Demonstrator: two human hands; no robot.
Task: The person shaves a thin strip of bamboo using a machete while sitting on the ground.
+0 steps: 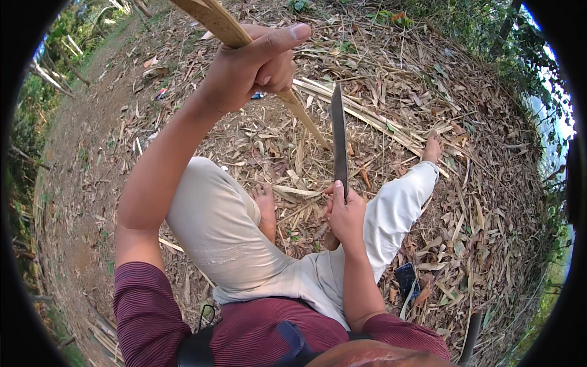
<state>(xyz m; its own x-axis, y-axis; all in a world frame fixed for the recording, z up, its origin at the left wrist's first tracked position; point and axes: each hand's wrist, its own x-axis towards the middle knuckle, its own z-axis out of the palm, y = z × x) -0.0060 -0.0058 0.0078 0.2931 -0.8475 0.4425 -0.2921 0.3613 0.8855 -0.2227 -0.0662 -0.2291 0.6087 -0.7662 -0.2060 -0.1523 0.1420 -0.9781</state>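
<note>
Dry leaves and pale scraps cover the ground (483,177) all about me, with green growth (507,73) along its far right edge. My light trousers (220,220) spread across it, left knee bent up, right leg reaching out to the right, and above them comes my striped dark-red shirt (269,324). A bundle of loose strips (361,112) lies slantwise on the leaves, running toward my right foot. The long pale strip (219,21) slopes from the upper left through my left grip down toward the litter between my feet; I cannot tell whether its lower end touches down. Just right of that end stands my long knife (340,140), dark blade pointing up and away from me. My left hand (254,70) is wrapped round the strip, thumb sticking out to the right. My right hand (347,215) is smaller in view, fingers closed at the base of the blade. My feet are bare, the left foot (264,205) nearer me than the right foot (433,148). Smallest, a dark flat thing (405,276) lies among leaves beyond my right forearm.
</note>
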